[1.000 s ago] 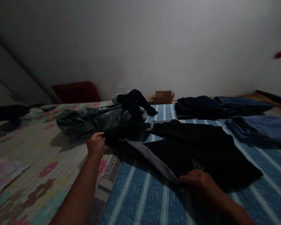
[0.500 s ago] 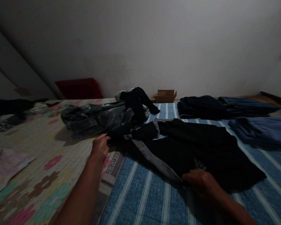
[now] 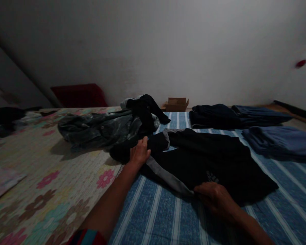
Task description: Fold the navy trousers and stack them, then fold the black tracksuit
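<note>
Black track pants with grey side stripes and an adidas logo lie spread on a blue striped bedcover. My left hand is closed on the leg part at their left end, its fingertips partly hidden in the dark cloth. At the near edge, below the logo, my right hand pinches the fabric where the grey stripe ends. Just behind my left hand is a crumpled heap of dark grey clothes, with a black garment on top.
Folded dark trousers, folded jeans and a folded blue garment lie at the right. A floral bedcover spreads to the left, with a pale cloth. Against the wall are a cardboard box and a red object.
My left hand has moved right and slightly up along the pants, and their left end now looks folded or bunched beneath it. My right hand keeps its hold. The view has shifted slightly.
</note>
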### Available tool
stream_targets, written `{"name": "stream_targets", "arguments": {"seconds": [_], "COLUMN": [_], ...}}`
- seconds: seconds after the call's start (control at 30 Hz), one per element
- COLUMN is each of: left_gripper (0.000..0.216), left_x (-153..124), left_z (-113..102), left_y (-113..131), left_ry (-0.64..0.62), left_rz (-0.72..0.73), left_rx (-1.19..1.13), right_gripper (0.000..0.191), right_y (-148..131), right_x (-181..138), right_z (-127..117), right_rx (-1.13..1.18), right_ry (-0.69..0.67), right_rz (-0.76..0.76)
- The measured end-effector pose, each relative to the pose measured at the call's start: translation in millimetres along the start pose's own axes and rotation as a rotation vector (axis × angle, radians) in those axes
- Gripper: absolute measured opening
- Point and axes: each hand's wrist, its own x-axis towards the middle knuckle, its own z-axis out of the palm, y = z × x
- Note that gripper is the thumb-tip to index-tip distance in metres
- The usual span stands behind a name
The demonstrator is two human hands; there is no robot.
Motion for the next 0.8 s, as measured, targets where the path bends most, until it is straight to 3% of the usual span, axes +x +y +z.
{"name": "stream_targets", "arguments": {"seconds": [0.07,0.17,0.27,0.4,0.5,0.63,0.8], "left_gripper": [0.061,0.043,0.027,0.040,0.053,0.065,0.068], "left_x": [15,37,55,73,81,78,62], "left_z": [3,6,2,-11,-14,4,31], "left_y": [11,24,36,53,63,67,62], "left_ry": [-0.080,-0.144,-0.114,0.039,0.077,-0.003,-0.122], "left_rz": [-0.021,-0.003,0.011,0.114,0.268,0.390,0.380], "left_rx": [0.017,0.005,-0.028,-0.134,-0.225,-0.279,-0.246], "right_gripper": [0.023,0.023,0.023,0.022,0.022,0.020,0.020], "right_y": [-2,-3,-1,2,3,3,0], "right_x": [0,1,1,2,2,1,1], "right_z": [-2,-3,-1,3,4,3,-5], "right_rx": [0.022,0.014,0.006,-0.005,0.009,0.038,0.099], "right_ry": [-0.003,0.000,0.000,0.020,0.033,0.038,0.030], "right_rz": [0.000,0.011,0.021,0.021,0.022,0.021,0.026]}}
